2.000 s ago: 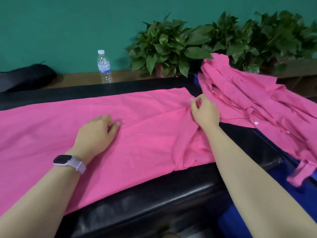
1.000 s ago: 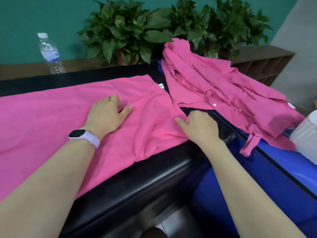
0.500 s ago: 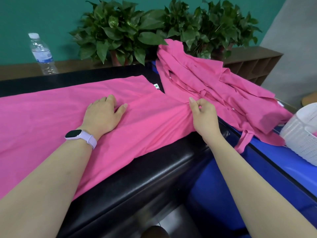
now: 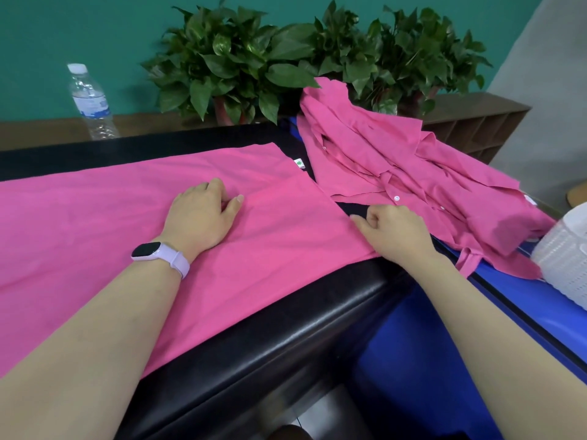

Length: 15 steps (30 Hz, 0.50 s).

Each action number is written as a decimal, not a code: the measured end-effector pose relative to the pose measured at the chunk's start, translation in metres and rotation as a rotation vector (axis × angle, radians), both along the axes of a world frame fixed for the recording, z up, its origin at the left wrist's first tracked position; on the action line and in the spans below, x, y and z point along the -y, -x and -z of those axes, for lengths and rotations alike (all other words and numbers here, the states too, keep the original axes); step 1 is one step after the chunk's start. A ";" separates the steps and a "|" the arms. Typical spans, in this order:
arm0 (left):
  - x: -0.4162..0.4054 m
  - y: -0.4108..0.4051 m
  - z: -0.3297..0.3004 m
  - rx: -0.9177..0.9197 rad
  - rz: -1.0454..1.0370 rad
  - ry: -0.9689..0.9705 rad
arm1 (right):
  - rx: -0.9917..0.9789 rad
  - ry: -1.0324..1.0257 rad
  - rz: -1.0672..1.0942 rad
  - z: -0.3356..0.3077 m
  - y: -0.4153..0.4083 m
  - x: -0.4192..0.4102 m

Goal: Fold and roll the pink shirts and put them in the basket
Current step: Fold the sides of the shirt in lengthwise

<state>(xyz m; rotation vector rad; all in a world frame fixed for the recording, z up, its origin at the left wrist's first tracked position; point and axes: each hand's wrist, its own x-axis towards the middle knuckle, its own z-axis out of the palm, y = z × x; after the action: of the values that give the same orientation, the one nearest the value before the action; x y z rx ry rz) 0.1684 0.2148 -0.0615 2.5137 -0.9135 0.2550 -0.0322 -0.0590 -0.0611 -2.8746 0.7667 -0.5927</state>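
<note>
Since half a second ago the right hand (image 4: 394, 236) has slid down from the bunched fabric near the heap to the near right corner of the flat pink shirt (image 4: 127, 223), and the pleat it was pinching has been drawn smooth. Its fingers are now curled, with the fingertips (image 4: 359, 221) pressing the shirt's right edge; whether cloth is pinched under them cannot be told. The left hand (image 4: 198, 217), with a lilac smartwatch (image 4: 158, 254) at the wrist, has stayed flat on the shirt, fingers relaxed and slightly apart, thumb out toward the right hand.

The flat shirt lies spread on the black padded table (image 4: 286, 328), reaching well left of the left fingers. A small white tag (image 4: 299, 162) sits at its far right corner, beyond both hands. Just beyond the right fingers lies a heap of crumpled pink shirts (image 4: 413, 173). The white basket (image 4: 565, 258) stands at the right of that hand, on the blue surface (image 4: 413, 344). A water bottle (image 4: 90, 101) and potted plants (image 4: 235, 61) stand far behind.
</note>
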 end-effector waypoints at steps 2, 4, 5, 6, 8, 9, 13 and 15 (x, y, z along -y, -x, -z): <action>0.003 0.000 0.001 0.030 -0.003 -0.022 | 0.016 0.050 0.017 -0.012 -0.005 0.001; 0.005 -0.001 0.001 0.054 0.003 -0.054 | 0.101 0.046 -0.008 -0.023 -0.024 -0.006; 0.006 -0.002 0.001 0.062 0.008 -0.063 | 0.129 0.039 -0.027 -0.028 -0.038 -0.012; 0.007 -0.002 0.000 0.066 0.019 -0.065 | 0.138 0.013 -0.055 -0.031 -0.055 -0.020; 0.008 -0.003 0.001 0.071 0.049 -0.049 | 0.146 -0.125 -0.125 -0.033 -0.092 -0.032; 0.009 -0.003 0.001 0.070 0.056 -0.037 | 0.140 -0.205 -0.162 -0.033 -0.109 -0.036; 0.010 -0.008 0.000 0.082 0.033 0.011 | 0.131 -0.410 -0.218 -0.023 -0.151 -0.040; 0.010 -0.013 0.001 0.099 0.027 -0.006 | 0.152 -0.419 -0.173 -0.006 -0.154 -0.035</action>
<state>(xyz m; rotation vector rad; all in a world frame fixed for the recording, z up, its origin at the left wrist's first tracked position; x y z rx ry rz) 0.1815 0.2045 -0.0622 2.5110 -0.9870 0.3717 0.1220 -0.0242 -0.0549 -2.4479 0.5358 -0.5458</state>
